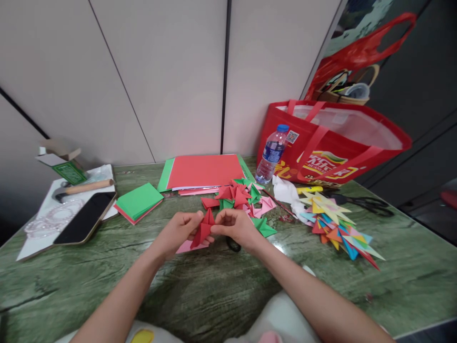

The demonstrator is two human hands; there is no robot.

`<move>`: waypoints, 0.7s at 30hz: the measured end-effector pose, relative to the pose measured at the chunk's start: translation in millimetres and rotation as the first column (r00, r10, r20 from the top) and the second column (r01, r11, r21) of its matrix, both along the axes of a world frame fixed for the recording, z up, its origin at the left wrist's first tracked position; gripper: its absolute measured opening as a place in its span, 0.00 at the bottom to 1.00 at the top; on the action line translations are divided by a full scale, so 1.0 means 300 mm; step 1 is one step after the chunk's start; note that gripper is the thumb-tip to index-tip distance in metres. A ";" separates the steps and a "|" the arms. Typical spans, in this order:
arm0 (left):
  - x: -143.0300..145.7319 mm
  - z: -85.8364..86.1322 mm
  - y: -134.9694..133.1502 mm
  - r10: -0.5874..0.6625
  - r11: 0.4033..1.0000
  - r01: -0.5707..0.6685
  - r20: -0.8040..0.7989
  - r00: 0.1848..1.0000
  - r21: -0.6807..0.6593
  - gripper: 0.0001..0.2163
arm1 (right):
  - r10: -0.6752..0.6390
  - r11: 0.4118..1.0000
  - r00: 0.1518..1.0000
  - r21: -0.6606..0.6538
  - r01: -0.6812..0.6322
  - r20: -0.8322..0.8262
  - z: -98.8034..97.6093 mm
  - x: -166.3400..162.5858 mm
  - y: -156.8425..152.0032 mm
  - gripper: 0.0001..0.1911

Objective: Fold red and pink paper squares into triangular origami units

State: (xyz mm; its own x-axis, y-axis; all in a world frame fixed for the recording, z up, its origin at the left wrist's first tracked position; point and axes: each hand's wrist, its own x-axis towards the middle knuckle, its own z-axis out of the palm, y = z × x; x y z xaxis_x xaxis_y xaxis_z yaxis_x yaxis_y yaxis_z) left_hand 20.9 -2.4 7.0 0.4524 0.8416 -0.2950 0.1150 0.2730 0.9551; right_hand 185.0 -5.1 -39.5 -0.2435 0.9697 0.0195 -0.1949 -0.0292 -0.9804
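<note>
Both of my hands meet over the middle of the green table (214, 295). My left hand (178, 231) and my right hand (237, 226) are closed in a pinch on a folded red paper piece (203, 229). A pink paper sheet (189, 247) lies flat just beneath it. Behind my hands is a heap of folded red, green and pink paper pieces (246, 197). A small dark ring-like object (233, 245) lies under my right wrist; I cannot make out what it is.
Sheets of red and green paper (205, 171) lie at the back, a small green stack (138, 201) to the left. A phone (86, 218), a hammer (84, 188), a water bottle (272, 153), a red bag (332, 143), scissors (367, 204) and multicoloured folded shapes (339, 228) surround them.
</note>
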 end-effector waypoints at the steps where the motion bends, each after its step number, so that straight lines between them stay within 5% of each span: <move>1: -0.004 0.001 0.001 -0.009 1.000 0.009 0.011 1.000 0.010 0.22 | -0.008 1.000 1.000 0.001 0.008 -0.002 0.000 -0.001 0.000 0.12; 6: -0.007 0.003 0.002 -0.092 0.994 0.091 0.006 0.996 0.064 0.19 | -0.045 0.999 0.999 0.016 0.045 -0.022 0.003 -0.004 0.000 0.10; 11: 0.016 -0.004 -0.005 0.025 0.998 -0.020 -0.085 0.996 0.056 0.11 | -0.073 0.992 0.997 0.099 0.073 0.001 0.001 -0.009 0.000 0.07; 17: 0.018 -0.015 -0.005 0.041 0.999 -0.041 -0.046 0.998 -0.006 0.12 | -0.125 0.932 0.979 0.356 0.061 0.160 0.013 -0.012 -0.014 0.07; 21: 0.005 -0.017 0.001 0.002 1.000 -0.003 -0.034 0.999 -0.019 0.13 | -0.111 0.940 0.984 0.335 0.058 0.141 0.016 -0.010 -0.014 0.08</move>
State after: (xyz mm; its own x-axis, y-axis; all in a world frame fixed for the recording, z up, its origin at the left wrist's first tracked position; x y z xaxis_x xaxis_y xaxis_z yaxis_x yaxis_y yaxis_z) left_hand 22.5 -2.2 1.7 0.4396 0.8367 -0.3266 0.1469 0.2917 0.9452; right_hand 181.9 -9.4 -34.7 -0.1869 0.9327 0.3086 -0.0267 0.3092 -0.9506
